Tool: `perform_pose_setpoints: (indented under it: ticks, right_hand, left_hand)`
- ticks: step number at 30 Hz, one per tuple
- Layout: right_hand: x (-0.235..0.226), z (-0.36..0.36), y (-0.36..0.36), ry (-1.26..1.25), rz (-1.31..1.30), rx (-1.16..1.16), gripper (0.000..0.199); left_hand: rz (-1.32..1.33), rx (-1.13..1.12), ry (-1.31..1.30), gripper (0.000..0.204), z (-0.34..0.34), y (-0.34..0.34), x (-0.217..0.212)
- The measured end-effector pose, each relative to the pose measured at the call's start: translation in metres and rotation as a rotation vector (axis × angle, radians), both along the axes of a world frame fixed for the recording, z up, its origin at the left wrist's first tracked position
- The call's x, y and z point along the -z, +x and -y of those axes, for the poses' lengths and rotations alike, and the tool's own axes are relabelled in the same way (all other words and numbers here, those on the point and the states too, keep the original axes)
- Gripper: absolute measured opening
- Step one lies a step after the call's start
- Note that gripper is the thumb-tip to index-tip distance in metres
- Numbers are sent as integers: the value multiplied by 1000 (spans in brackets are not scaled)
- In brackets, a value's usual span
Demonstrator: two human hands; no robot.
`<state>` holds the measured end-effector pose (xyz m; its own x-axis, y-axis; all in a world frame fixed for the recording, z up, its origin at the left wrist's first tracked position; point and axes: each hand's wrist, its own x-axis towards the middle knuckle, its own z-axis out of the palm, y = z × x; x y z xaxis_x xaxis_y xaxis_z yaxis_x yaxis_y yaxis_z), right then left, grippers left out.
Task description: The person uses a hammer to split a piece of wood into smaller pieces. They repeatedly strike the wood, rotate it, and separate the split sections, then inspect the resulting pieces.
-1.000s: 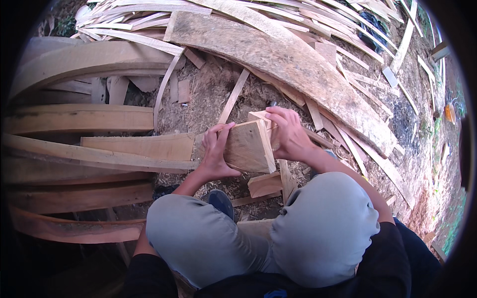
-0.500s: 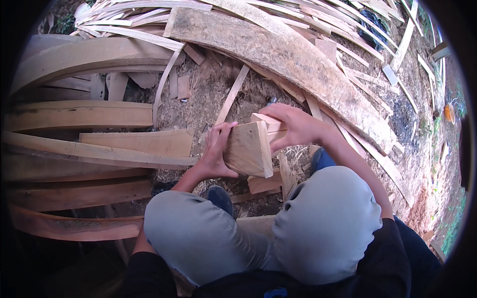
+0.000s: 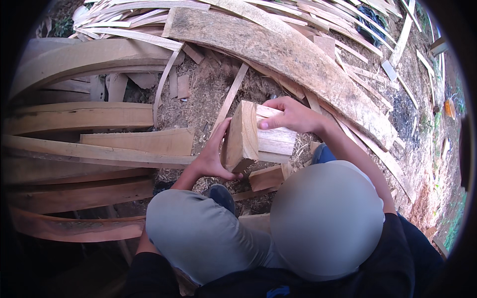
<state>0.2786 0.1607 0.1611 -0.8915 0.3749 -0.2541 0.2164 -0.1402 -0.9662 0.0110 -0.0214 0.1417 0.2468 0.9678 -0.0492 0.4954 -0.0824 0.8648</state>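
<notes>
A squared, light-brown wooden block [image 3: 240, 138] is held above the ground in front of my knees. Paler, straight-sided wood [image 3: 276, 141] with lines along it lies against its right side; whether they are one piece or several I cannot tell. My left hand [image 3: 213, 158] grips the block's left edge, with thumb low and fingers partly hidden behind. Over the paler wood, my right hand [image 3: 292, 115] presses its thumb on the upper face, its other fingers curled around the far side. Beneath the held wood, a small wood offcut [image 3: 267, 178] rests on the ground.
Curved wooden beams [image 3: 79, 116] are stacked on the left. A long rough plank [image 3: 278, 54] slants across the far side, with many thin wood strips [image 3: 149, 12] behind it. Shavings litter the dirt ground [image 3: 203, 84]. An orange object [image 3: 449, 108] lies far right.
The block has been turned, so the paler wood on its right now shows more. My right thumb has come onto the upper face, and my right knee has shifted slightly.
</notes>
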Motion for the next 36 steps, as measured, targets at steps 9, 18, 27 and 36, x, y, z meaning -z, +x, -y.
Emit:
perform_pose_setpoints:
  ticks: [9,18,27,36]
  right_hand:
    - [-28,20,13,621,160,138,77]
    - [-20,37,-6,1246,111,562,63]
    - [12,24,3,1416,234,572,61]
    - [-6,28,12,681,344,337,82]
  left_hand:
    - [134,-11,-82,148,1,12,-6]
    - [228,-83,-78,149,-7,16,-15]
    - [547,-111,-362,146,-14,25,2]
    - [215,5,-314,160,-8,25,1]
